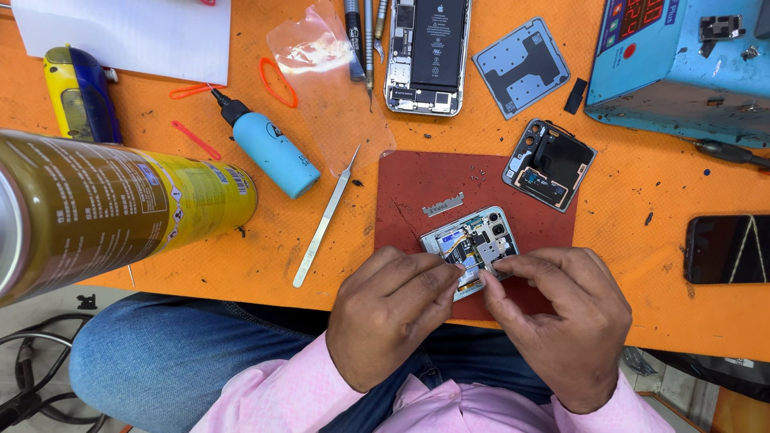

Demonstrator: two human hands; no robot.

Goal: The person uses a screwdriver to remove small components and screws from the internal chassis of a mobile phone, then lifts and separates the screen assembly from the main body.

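Both hands meet over the opened phone half (473, 244) on the red mat (401, 192) at the orange table (642, 184) edge; the left hand (389, 317) and right hand (561, 321) pinch its near edge with fingertips close together; metal tweezers (325, 220) lie well left.

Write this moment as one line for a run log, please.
left hand: grips opened phone | right hand: fingertips on its lower edge | phone on red mat | tweezers lying left

A phone repair workshop. On an orange tabletop (642, 192), a dark red work mat (409, 192) holds an opened phone (473, 240); beyond the mat lie tweezers (325, 220), another opened phone (425, 56) and a blue bench machine (682, 72).
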